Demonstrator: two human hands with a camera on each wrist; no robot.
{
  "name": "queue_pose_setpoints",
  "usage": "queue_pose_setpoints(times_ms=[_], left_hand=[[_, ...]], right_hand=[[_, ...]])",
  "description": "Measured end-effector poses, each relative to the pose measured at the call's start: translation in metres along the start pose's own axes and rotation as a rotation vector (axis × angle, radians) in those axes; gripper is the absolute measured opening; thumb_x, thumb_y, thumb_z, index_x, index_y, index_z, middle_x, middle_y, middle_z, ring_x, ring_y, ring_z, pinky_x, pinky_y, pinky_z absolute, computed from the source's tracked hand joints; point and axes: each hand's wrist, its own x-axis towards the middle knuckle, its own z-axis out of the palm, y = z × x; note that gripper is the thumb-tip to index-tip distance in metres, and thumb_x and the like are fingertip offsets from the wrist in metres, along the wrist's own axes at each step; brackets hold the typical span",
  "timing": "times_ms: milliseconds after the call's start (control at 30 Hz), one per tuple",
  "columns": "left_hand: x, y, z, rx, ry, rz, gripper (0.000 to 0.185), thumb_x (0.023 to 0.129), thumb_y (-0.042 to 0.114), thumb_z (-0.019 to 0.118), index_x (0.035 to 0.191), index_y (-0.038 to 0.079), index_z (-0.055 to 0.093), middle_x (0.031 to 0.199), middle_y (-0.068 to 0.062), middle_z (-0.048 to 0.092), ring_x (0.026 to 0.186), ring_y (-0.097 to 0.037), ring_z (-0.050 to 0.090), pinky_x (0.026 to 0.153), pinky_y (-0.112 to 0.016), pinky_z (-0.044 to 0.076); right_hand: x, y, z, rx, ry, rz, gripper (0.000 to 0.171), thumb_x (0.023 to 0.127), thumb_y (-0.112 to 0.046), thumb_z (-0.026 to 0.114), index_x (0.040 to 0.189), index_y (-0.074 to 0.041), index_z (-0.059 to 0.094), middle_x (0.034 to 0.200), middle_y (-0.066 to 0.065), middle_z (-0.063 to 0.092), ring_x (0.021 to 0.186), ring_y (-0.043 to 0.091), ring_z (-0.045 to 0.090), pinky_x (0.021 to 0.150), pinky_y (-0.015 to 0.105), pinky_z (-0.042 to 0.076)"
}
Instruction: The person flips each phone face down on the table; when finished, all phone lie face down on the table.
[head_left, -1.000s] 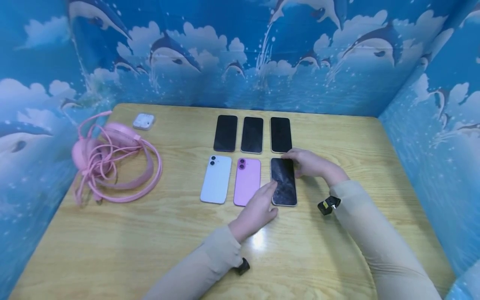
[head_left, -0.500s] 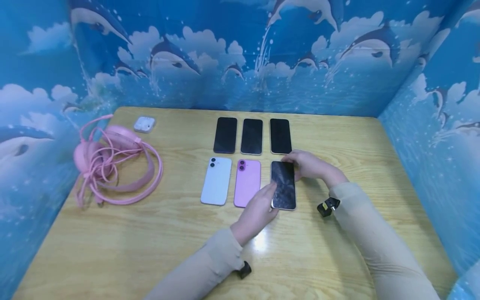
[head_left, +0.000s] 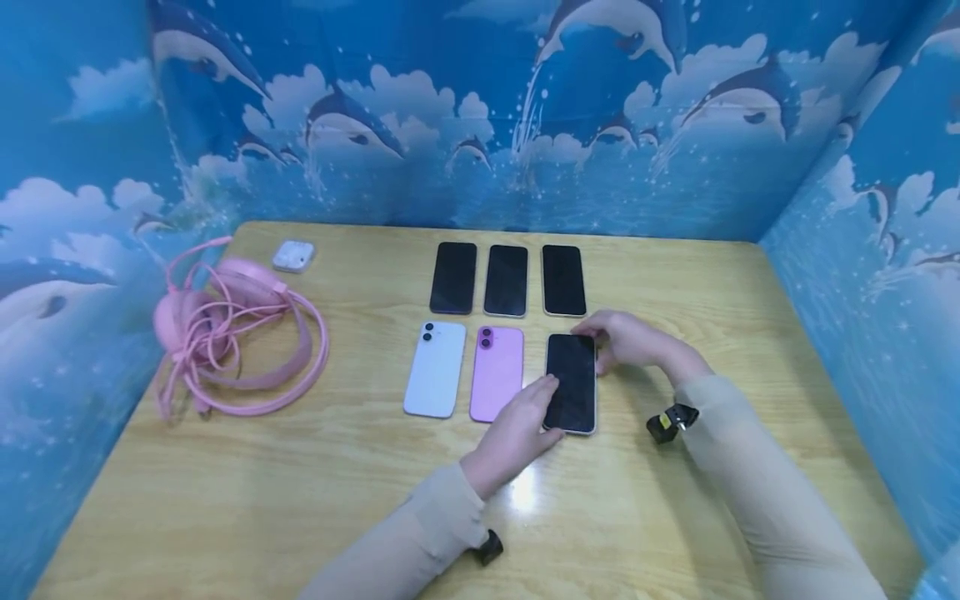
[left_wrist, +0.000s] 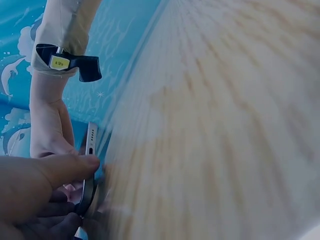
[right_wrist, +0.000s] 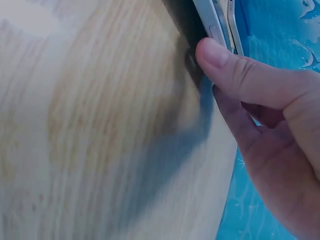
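Note:
Both hands hold a smartphone [head_left: 572,387] with a dark screen facing up, at the right end of the near row. My left hand [head_left: 512,435] has its fingers along the phone's left edge and its thumb at the bottom edge. At the top right corner, my right hand [head_left: 632,342] grips the edge, its thumb on the side. A pink phone [head_left: 497,379] and a white phone [head_left: 435,375] lie camera side up to the left. In the left wrist view the phone's port end [left_wrist: 91,137] shows beside the thumb; the right wrist view shows its side edge [right_wrist: 204,15].
Three dark-screened phones form the far row: left phone [head_left: 453,277], middle phone [head_left: 506,281], right phone [head_left: 564,281]. Pink headphones [head_left: 247,283] with a tangled cord and a small white case [head_left: 293,256] are at the left of the wooden table [head_left: 300,492]. Dolphin-print curtains surround it.
The held phone has come slightly nearer and up, and the pale reflection on its screen has gone. Both hands have shifted a little with it. The view has tilted slightly.

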Motion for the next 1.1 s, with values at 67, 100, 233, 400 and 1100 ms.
queue_pose_setpoints(times_ms=[67, 100, 233, 400, 1100], left_hand=[[0.0, 0.0, 0.0, -0.006, -0.005, -0.003, 0.071, 0.085, 0.024, 0.074, 0.141, -0.003, 0.041, 0.146, -0.015, 0.041, 0.134, -0.024, 0.038, 0.113, -0.032, 0.029], [-0.001, 0.0, 0.0, -0.012, -0.009, -0.006, 0.071, 0.085, 0.025, 0.074, 0.141, -0.002, 0.04, 0.146, -0.015, 0.041, 0.134, -0.024, 0.038, 0.113, -0.032, 0.029], [-0.001, 0.0, 0.0, -0.017, -0.034, -0.012, 0.071, 0.086, 0.03, 0.072, 0.142, 0.0, 0.04, 0.147, -0.013, 0.039, 0.135, -0.022, 0.036, 0.113, -0.032, 0.028], [0.0, -0.002, -0.002, -0.007, -0.053, 0.004, 0.072, 0.086, 0.032, 0.071, 0.143, 0.0, 0.039, 0.147, -0.013, 0.04, 0.135, -0.023, 0.037, 0.113, -0.032, 0.029], [0.0, -0.005, -0.002, -0.047, -0.088, 0.075, 0.069, 0.089, 0.034, 0.068, 0.141, -0.001, 0.04, 0.14, -0.013, 0.048, 0.127, -0.022, 0.047, 0.109, -0.031, 0.036]], right_hand=[[-0.003, -0.001, -0.002, 0.031, -0.001, 0.012, 0.067, 0.068, 0.003, 0.082, 0.13, -0.002, 0.057, 0.12, 0.016, 0.059, 0.106, 0.031, 0.057, 0.093, 0.046, 0.05], [-0.005, -0.002, -0.003, 0.042, 0.001, 0.019, 0.067, 0.068, 0.003, 0.081, 0.13, -0.002, 0.057, 0.121, 0.016, 0.058, 0.107, 0.032, 0.057, 0.094, 0.046, 0.049], [-0.009, -0.007, -0.007, 0.073, 0.005, 0.023, 0.066, 0.069, 0.003, 0.08, 0.13, -0.002, 0.057, 0.126, 0.019, 0.056, 0.112, 0.036, 0.055, 0.098, 0.049, 0.046], [-0.013, -0.012, -0.009, 0.09, 0.007, 0.001, 0.063, 0.072, 0.004, 0.078, 0.131, -0.001, 0.056, 0.128, 0.021, 0.054, 0.112, 0.037, 0.054, 0.098, 0.05, 0.046], [-0.008, -0.032, -0.002, 0.165, 0.128, -0.09, 0.056, 0.077, -0.012, 0.079, 0.127, -0.001, 0.058, 0.114, 0.012, 0.06, 0.106, 0.03, 0.059, 0.095, 0.042, 0.05]])
